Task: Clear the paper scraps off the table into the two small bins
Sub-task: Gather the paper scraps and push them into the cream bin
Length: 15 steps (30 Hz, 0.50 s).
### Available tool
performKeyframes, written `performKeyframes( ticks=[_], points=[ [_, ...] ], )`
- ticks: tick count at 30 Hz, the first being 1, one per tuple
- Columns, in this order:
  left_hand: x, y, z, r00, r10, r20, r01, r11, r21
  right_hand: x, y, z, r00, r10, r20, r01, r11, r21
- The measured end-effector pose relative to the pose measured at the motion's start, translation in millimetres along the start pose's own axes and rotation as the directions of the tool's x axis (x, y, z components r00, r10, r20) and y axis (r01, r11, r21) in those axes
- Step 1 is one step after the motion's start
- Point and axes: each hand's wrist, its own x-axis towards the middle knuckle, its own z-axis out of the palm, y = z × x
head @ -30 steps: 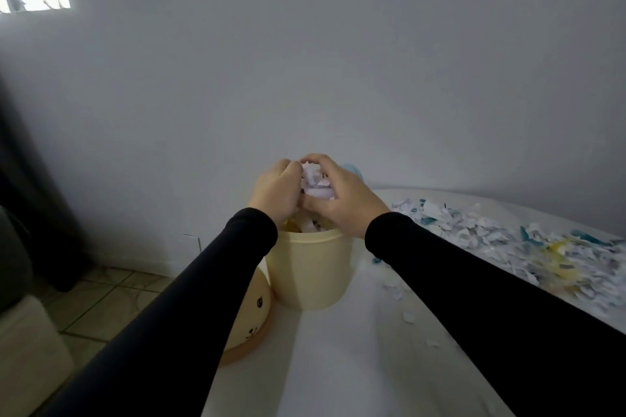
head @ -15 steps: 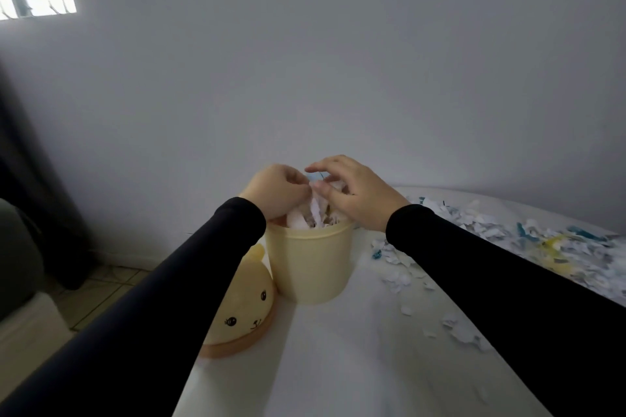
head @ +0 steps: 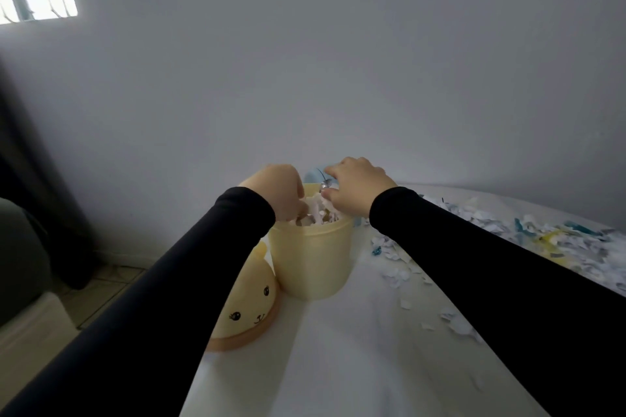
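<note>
Scraps: small torn paper scraps (head: 555, 240), mostly white with a few teal and yellow bits, piled along the right side of the white table (head: 338, 366); a thinner trail lies near the bin's right.
Bin: one pale yellow round plastic bin (head: 310, 261), upright near the table's left edge, filled to the rim with white scraps.
Second bin: one pale blue edge (head: 311, 177) shows behind the yellow one; too hidden to tell more.
Lid: one yellow domed lid with a bunny face (head: 245, 308), just beside the bin at its left.
Left hand (head: 279, 191): fingers curled down into the scraps at the bin's mouth.
Right hand (head: 355, 189): fingers curled over the bin's far rim, pinching scraps.
</note>
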Motion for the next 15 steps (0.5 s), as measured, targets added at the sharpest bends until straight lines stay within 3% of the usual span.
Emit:
performKeyframes(
  ticks=[4, 6, 8, 11, 13, 15],
  points=[
    [1, -6, 7, 0.999, -0.022, 0.033, 0.022, 1.000, 0.004, 11, -2, 3, 0.997, 0.023, 0.080, -0.020, 0.999, -0.033],
    [-3, -7, 3, 0.999, -0.028, -0.035, 0.028, 1.000, 0.002, 13, -1, 3, 0.995, 0.045, 0.093, -0.047, 0.999, 0.024],
    [-4, -8, -1, 0.995, -0.005, -0.100, 0.008, 1.000, 0.025, 12, 2, 4, 0.999, 0.037, 0.023, -0.038, 0.999, 0.033],
    [-5, -3, -4, 0.998, 0.013, -0.055, -0.005, 0.990, 0.138, 8, 2, 6, 0.995, -0.051, -0.080, 0.046, 0.997, -0.061],
    [-2, 0, 0, 1.000, 0.014, 0.025, -0.019, 0.980, 0.200, 6, 1, 4, 0.996, -0.085, 0.011, 0.084, 0.996, 0.030],
    [2, 2, 7, 0.997, 0.021, 0.072, -0.034, 0.982, 0.186, 3, 0, -1, 0.994, -0.087, 0.063, 0.070, 0.971, 0.230]
  ],
)
